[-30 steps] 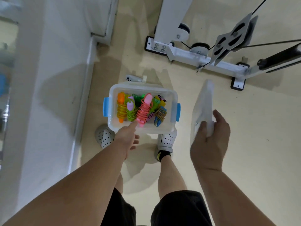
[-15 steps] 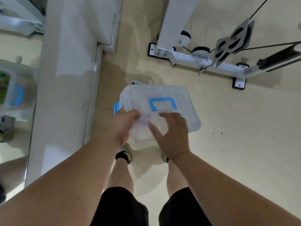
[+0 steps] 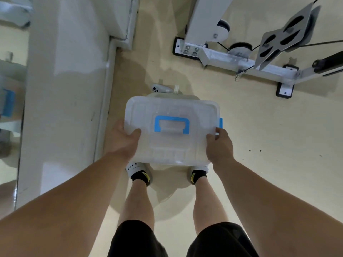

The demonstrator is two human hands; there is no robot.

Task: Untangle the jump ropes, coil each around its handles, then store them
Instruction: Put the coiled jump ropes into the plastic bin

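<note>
Beige floor [image 3: 259, 164]: my left hand [image 3: 126, 140] and right hand [image 3: 220, 147] grip the lid [image 3: 167, 110] over the box [image 3: 185, 97], thumbs on top, fingers curled round its edges. Ropes hidden; latching seemingly remains.

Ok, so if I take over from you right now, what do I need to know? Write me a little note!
Left hand: grips the left edge of the lid, thumb on top.
Right hand: grips the lid's right edge, thumb on top.
Things: the lid lies over the box. The jump ropes cannot be seen through the cloudy lid.
Done: the lid is laid on the box.
Left: the lid looks shifted toward you, so line it up, press it down and clip the blue latch. The latch on the other side is hidden.
</note>
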